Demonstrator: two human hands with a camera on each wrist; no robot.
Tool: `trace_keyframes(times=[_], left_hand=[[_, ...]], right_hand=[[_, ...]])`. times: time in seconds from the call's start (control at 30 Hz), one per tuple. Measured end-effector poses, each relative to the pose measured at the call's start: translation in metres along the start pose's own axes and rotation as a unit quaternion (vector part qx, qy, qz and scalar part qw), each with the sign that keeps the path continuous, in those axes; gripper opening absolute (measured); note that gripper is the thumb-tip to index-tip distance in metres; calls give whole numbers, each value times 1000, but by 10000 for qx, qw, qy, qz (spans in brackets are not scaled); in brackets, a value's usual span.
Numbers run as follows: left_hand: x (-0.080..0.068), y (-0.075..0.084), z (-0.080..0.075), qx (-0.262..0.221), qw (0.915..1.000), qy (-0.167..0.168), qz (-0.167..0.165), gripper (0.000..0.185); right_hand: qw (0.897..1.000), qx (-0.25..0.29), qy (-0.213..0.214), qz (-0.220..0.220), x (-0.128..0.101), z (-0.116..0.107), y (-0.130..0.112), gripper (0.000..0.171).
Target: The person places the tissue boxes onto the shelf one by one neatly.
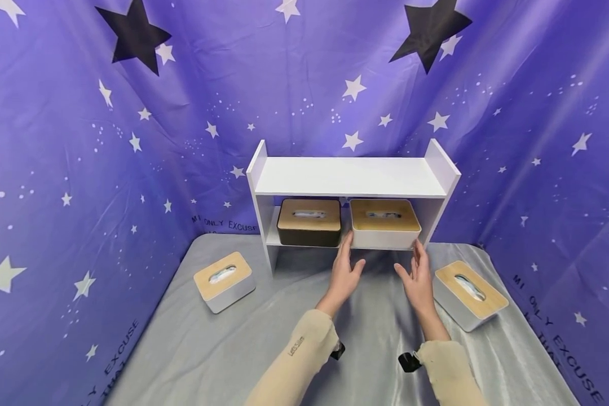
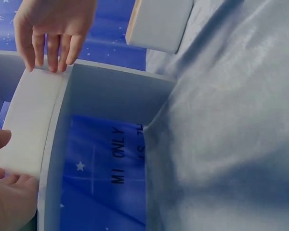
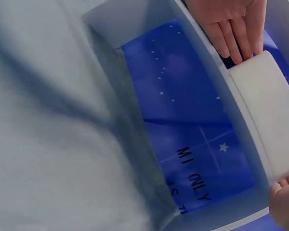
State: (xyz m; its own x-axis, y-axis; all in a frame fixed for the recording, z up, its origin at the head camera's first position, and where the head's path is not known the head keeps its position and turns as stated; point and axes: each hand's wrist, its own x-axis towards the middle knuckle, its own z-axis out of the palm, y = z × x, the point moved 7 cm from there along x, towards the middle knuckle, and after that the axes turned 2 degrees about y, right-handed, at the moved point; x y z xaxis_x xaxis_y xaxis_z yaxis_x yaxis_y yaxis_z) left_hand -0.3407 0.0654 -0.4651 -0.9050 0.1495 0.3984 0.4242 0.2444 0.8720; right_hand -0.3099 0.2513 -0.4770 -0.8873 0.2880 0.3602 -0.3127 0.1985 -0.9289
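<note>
Two boxes sit on the shelf; both hands, left hand and right hand, grip wide, flank the white box; two grey boxes remain on the counter.

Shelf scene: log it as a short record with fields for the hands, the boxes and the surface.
left hand: open, straight fingertips on left end of white tissue box
right hand: open, fingertips at the box's right end
shelf: white, top board bare; lower board holds white tissue box beside dark tissue box
on the cloth: grey tissue box left, grey tissue box right
surface: grey cloth
backdrop: purple star curtain
</note>
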Motion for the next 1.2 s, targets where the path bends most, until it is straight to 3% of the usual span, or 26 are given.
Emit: trace_keyframes(times=[0.3,0.6,0.97,1.2], left_hand=[[-16,-11,-8,-598,9981,-161,7,56],[-30,-27,-16,-716,9963,-460,-128,55],[-49,-49,-36,59,9968,-760,-254,58],[-59,-71,-67,234,9974,-564,-373,62]], right_hand=[[9987,131,-359,334,-23,16,15,72],[9935,312,-1044,-320,-38,40,16,52],[9838,-324,-1758,-152,-55,63,24,58],[9797,-427,-1945,-221,-62,69,26,57]])
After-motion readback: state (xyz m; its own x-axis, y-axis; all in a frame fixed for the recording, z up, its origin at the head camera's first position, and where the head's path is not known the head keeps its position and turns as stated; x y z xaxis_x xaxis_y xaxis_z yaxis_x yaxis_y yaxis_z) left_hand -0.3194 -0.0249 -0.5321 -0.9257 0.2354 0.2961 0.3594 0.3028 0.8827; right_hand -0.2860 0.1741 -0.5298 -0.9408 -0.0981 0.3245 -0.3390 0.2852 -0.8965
